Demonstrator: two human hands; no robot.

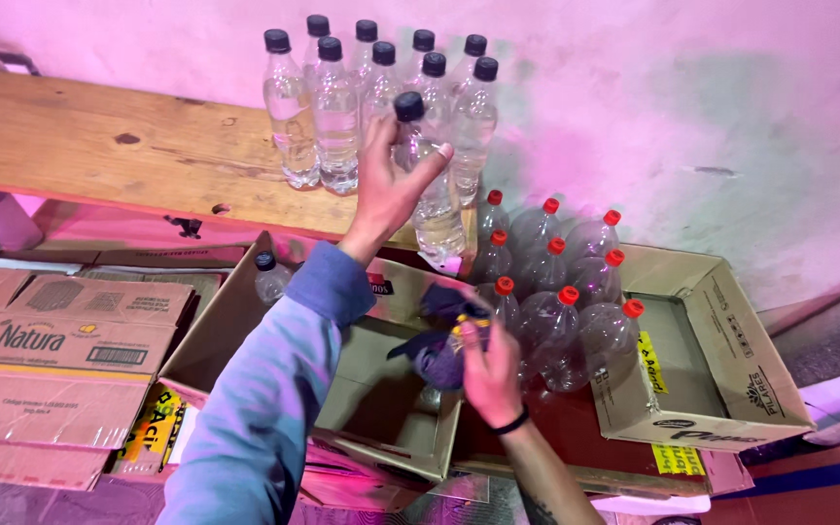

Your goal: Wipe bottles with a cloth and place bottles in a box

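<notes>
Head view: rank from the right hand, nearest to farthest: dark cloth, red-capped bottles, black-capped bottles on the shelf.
1. dark cloth: held in the right hand.
2. red-capped bottles: just right of it, standing on the cardboard.
3. black-capped bottles: up on the wooden shelf, farthest.

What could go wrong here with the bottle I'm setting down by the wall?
The left hand grips a clear plastic bottle with a black cap near the edge of the wooden shelf; it might slip off onto the red-capped clear bottles below. It may also knock the tightly grouped black-capped bottles over. The right hand, busy with a dark cloth, likely couldn't catch it.
</notes>
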